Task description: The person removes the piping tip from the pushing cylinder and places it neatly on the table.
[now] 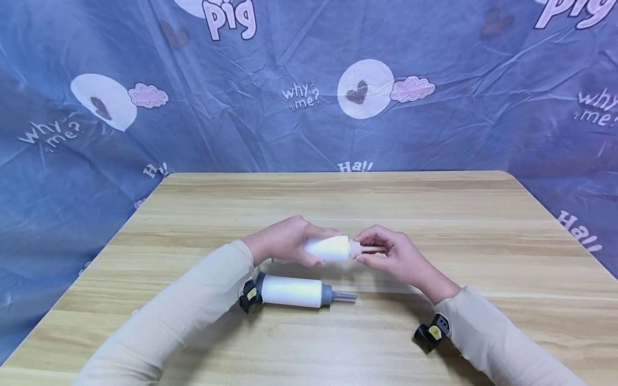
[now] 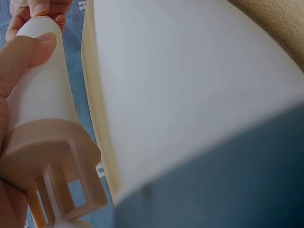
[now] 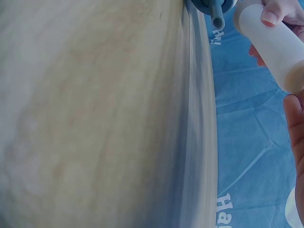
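A white balloon pump (image 1: 333,249) with a beige-pink nozzle end lies level between both hands. My left hand (image 1: 285,240) grips its white barrel, the thumb along the near side. In the left wrist view the barrel (image 2: 42,95) runs away from a beige-pink handle (image 2: 88,185) with open slots. My right hand (image 1: 398,260) pinches the pump's nozzle end between thumb and fingers, the thin nozzle pointing back toward the palm. Nearer to me a second balloon pump (image 1: 292,291), white with grey ends, lies on the table, its nozzle (image 3: 216,16) pointing right in the head view.
The wooden table (image 1: 376,343) spreads out around both pumps. Behind it hangs a blue printed cloth (image 1: 270,128). Small black cameras (image 1: 250,296) are strapped to both wrists, the left one overlapping the grey pump's handle end in the head view.
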Motion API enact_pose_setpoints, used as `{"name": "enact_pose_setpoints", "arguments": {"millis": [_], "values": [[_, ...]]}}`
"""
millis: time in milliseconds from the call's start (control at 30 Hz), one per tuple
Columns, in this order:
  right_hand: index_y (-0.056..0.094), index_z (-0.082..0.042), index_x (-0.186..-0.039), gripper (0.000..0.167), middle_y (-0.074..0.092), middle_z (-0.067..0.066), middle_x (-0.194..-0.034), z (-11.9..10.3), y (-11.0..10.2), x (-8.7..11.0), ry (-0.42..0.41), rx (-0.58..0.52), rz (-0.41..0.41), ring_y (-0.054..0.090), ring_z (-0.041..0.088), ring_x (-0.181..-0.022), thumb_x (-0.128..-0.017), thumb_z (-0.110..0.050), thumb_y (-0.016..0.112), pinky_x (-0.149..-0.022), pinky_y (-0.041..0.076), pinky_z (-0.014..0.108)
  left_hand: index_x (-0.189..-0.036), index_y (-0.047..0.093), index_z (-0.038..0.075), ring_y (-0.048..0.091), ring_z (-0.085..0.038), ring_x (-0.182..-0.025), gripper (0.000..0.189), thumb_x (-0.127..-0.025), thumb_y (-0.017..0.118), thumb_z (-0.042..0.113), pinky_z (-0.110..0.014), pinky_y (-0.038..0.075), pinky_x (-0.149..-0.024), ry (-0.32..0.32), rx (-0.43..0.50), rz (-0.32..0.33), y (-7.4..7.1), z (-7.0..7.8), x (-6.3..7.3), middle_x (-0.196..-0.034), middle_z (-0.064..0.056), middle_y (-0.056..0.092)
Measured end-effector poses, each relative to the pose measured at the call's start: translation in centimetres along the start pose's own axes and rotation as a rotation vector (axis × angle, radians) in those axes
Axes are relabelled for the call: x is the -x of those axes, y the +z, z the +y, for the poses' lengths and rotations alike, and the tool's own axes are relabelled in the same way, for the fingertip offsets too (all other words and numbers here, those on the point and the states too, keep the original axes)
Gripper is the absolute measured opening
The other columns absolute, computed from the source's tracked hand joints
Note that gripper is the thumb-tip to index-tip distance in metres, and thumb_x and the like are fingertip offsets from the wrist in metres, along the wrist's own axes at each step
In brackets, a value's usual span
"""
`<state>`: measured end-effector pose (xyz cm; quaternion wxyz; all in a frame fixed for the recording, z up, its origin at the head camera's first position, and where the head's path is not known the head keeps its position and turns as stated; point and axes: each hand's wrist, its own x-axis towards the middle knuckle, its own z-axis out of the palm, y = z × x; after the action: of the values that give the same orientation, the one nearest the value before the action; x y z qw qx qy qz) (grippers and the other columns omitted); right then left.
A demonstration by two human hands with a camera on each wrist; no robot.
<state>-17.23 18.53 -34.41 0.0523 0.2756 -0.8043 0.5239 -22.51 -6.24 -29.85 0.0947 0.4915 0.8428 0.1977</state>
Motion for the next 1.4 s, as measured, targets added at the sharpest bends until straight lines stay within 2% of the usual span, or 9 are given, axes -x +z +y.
{"name": "enact_pose_setpoints", "arguments": {"millis": [367, 600, 1133, 1200, 1267, 1400], "values": [[0.062, -0.001, -0.099, 0.024, 0.067, 0.011, -0.096, -0.19, 0.00, 0.11, -0.070, 0.047, 0.004, 0.062, 0.004, -0.089, -0.076, 0.003, 0.071, -0.079, 0.053, 0.031, -0.131, 0.054, 0.014, 0.058, -0.007, -0.072, 0.061, -0.075, 0.076, 0.025, -0.019, 0.047, -0.066, -0.007, 0.062, -0.007, -0.23, 0.30, 0.04, -0.123, -0.005, 0.061], [0.063, 0.000, -0.097, 0.025, 0.067, 0.011, -0.093, -0.03, 0.01, 0.14, -0.163, 0.082, 0.029, 0.062, 0.003, -0.087, -0.074, 0.008, 0.070, -0.076, 0.053, 0.022, -0.131, 0.055, 0.015, 0.059, -0.006, -0.074, 0.061, -0.074, 0.076, 0.025, -0.019, 0.048, -0.068, -0.025, 0.114, -0.009, -0.19, 0.06, -0.04, -0.123, -0.004, 0.061], [0.062, 0.003, -0.098, 0.032, 0.065, 0.015, -0.091, 0.09, -0.03, -0.08, -0.300, 0.079, 0.059, 0.062, 0.005, -0.084, -0.069, 0.017, 0.068, -0.075, 0.052, 0.020, -0.129, 0.057, 0.017, 0.058, -0.006, -0.071, 0.060, -0.072, 0.078, 0.023, -0.020, 0.049, -0.065, -0.037, 0.186, -0.015, -0.67, -0.03, -0.40, -0.112, -0.003, 0.067], [0.062, 0.003, -0.098, 0.032, 0.066, 0.014, -0.091, 0.03, -0.02, -0.09, -0.290, 0.079, 0.059, 0.063, 0.006, -0.084, -0.069, 0.016, 0.069, -0.075, 0.052, 0.020, -0.129, 0.057, 0.017, 0.058, -0.006, -0.070, 0.060, -0.072, 0.077, 0.022, -0.020, 0.049, -0.065, -0.040, 0.190, -0.016, -0.70, -0.02, -0.38, -0.111, -0.002, 0.067], [0.062, 0.002, -0.098, 0.030, 0.066, 0.013, -0.092, -0.12, -0.01, -0.10, -0.241, 0.079, 0.058, 0.063, 0.005, -0.085, -0.071, 0.013, 0.069, -0.075, 0.053, 0.021, -0.129, 0.056, 0.017, 0.058, -0.006, -0.070, 0.060, -0.073, 0.077, 0.022, -0.020, 0.049, -0.065, -0.040, 0.185, -0.015, -0.71, 0.00, -0.28, -0.113, -0.002, 0.067], [0.062, 0.000, -0.098, 0.026, 0.066, 0.013, -0.095, -0.57, 0.04, -0.19, -0.051, 0.041, 0.062, 0.062, 0.004, -0.086, -0.075, 0.004, 0.071, -0.075, 0.054, 0.024, -0.129, 0.056, 0.017, 0.057, -0.006, -0.071, 0.060, -0.073, 0.076, 0.022, -0.020, 0.048, -0.065, -0.029, 0.142, 0.002, -0.73, 0.06, 0.00, -0.116, -0.001, 0.065]]}}
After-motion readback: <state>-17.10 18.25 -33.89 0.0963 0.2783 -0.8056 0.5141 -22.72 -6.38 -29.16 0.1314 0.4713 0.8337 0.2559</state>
